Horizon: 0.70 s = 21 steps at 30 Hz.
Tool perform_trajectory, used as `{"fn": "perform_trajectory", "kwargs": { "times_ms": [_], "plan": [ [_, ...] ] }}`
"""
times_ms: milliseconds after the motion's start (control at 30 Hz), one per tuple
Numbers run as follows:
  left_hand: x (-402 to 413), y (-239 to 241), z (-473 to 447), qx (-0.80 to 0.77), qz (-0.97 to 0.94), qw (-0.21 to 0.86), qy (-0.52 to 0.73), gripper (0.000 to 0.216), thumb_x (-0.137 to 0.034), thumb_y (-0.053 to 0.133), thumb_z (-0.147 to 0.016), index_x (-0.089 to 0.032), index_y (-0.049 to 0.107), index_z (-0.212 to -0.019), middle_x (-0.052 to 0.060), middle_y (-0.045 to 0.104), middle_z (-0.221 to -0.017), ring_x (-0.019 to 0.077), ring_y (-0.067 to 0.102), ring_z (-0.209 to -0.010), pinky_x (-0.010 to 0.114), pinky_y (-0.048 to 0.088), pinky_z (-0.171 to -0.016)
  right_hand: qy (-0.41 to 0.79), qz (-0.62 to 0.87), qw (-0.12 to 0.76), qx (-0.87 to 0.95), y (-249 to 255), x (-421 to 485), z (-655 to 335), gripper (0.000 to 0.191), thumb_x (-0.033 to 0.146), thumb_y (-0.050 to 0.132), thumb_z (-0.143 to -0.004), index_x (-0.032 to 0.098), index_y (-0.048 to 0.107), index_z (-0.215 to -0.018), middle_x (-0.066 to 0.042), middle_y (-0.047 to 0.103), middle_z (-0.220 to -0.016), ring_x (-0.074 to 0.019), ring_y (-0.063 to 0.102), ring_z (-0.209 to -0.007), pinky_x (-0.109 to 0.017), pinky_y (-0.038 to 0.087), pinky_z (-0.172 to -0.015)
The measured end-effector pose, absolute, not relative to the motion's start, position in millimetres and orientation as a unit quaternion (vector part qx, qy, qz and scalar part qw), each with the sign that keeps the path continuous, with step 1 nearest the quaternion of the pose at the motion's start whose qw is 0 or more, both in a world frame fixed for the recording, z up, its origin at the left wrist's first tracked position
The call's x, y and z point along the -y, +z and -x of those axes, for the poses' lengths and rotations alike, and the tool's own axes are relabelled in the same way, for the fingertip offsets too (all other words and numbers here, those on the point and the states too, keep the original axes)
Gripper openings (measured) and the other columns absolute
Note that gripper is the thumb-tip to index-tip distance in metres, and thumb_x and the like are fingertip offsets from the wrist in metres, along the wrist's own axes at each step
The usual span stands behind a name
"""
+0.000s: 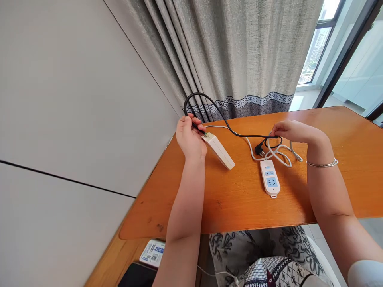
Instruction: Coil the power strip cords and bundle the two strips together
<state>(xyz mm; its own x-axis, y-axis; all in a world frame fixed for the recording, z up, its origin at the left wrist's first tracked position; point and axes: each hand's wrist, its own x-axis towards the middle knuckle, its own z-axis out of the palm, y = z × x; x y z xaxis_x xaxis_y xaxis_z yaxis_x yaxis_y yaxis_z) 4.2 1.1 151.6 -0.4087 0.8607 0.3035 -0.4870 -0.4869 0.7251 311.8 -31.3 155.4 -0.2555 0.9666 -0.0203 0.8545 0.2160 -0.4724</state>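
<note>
My left hand (191, 135) is closed round a black power cord (220, 111) where it enters a cream-coloured power strip (220, 151). The strip hangs tilted from that hand, its far end low over the table. The cord arches up and across to my right hand (289, 130), whose fingertips pinch it. Below those fingers the cord curls round to its black plug (259, 148), beside a looped white cord (283, 157). The white cord also passes close to my right fingertips; whether they touch it I cannot tell. A small white power strip (270, 178) with blue sockets lies nearer me.
The orange wooden table (239, 203) meets a pale panel wall (74, 99) on the left. Grey curtains (248, 52) hang behind it. Low at the left are a white printed box (152, 253) and a dark flat object (137, 276).
</note>
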Motion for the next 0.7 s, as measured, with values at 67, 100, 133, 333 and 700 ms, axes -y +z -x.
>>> {"fn": "perform_trajectory", "kwargs": {
  "times_ms": [67,100,133,333,700],
  "plan": [
    [-1,152,-5,-0.277,-0.332,0.429,0.793,0.021,-0.031,0.07,-0.087,-0.02,0.055,-0.077,-0.005,0.056,-0.062,0.0051,0.049,-0.047,0.017,0.04,-0.048,0.218,0.607,0.103,0.757,146,22,-315,0.034,0.007,0.051,-0.079,0.018,0.074,-0.1,-0.005,0.077,-0.108,-0.0185,0.071,-0.097,-0.026,0.053,-0.086],
    [0,153,-5,-0.28,-0.329,0.431,0.792,0.022,-0.032,0.07,-0.086,-0.02,0.055,-0.076,-0.005,0.056,-0.062,0.005,0.049,-0.046,0.017,0.04,-0.048,0.205,0.62,0.087,0.752,141,17,-316,0.039,0.005,0.051,-0.076,0.017,0.074,-0.105,-0.005,0.076,-0.112,-0.0187,0.07,-0.1,-0.025,0.052,-0.087],
    [0,153,-6,-0.284,-0.326,0.431,0.791,0.022,-0.032,0.07,-0.086,-0.02,0.055,-0.076,-0.006,0.056,-0.062,0.005,0.049,-0.046,0.017,0.04,-0.048,0.184,0.633,0.069,0.748,136,13,-317,0.044,0.005,0.052,-0.075,0.018,0.074,-0.111,-0.005,0.075,-0.116,-0.0196,0.07,-0.102,-0.025,0.052,-0.087],
    [3,154,-10,-0.301,-0.32,0.441,0.783,0.021,-0.031,0.071,-0.086,-0.02,0.056,-0.077,-0.006,0.056,-0.061,0.0049,0.049,-0.046,0.016,0.041,-0.049,0.122,0.642,-0.036,0.756,115,3,-306,0.034,0.016,0.063,-0.08,0.018,0.073,-0.113,-0.011,0.075,-0.113,-0.0234,0.07,-0.098,-0.025,0.048,-0.074],
    [4,150,-20,-0.305,-0.336,0.479,0.752,0.016,-0.024,0.068,-0.087,-0.019,0.057,-0.076,-0.005,0.055,-0.059,0.0057,0.049,-0.046,0.017,0.041,-0.049,0.214,0.605,-0.03,0.766,91,-4,-282,0.037,0.05,0.057,-0.093,0.017,0.074,-0.098,-0.01,0.077,-0.099,-0.0164,0.067,-0.079,-0.022,0.043,-0.063]
  ]
}}
